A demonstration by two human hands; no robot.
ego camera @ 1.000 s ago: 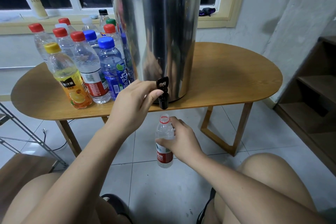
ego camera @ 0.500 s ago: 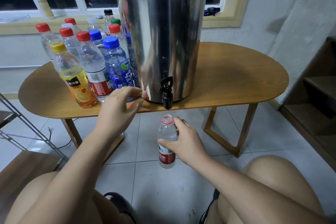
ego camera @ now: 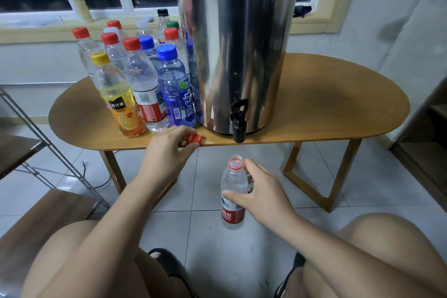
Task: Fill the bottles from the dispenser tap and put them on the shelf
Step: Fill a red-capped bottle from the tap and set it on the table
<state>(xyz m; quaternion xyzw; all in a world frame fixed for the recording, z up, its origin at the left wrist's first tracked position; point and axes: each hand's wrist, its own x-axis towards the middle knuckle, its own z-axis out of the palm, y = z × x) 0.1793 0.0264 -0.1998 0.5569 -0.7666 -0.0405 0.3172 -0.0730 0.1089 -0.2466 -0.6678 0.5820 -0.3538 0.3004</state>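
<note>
The right hand (ego camera: 263,192) curls round an uncapped bottle (ego camera: 233,178), upright below the tap (ego camera: 239,120) and apart from it. The left hand (ego camera: 168,150) pinches a red cap (ego camera: 195,139) at the table (ego camera: 314,104) edge, beside the dispenser (ego camera: 237,43).

The left hand (ego camera: 167,152) and right hand (ego camera: 263,191) are seen bare, and the forearms (ego camera: 116,220) behind them are uncovered down to the lower edge of the frame. Bare knees (ego camera: 387,237) are shown at both lower corners. Black sandals (ego camera: 169,266) are worn, glimpsed at bottom centre.
</note>
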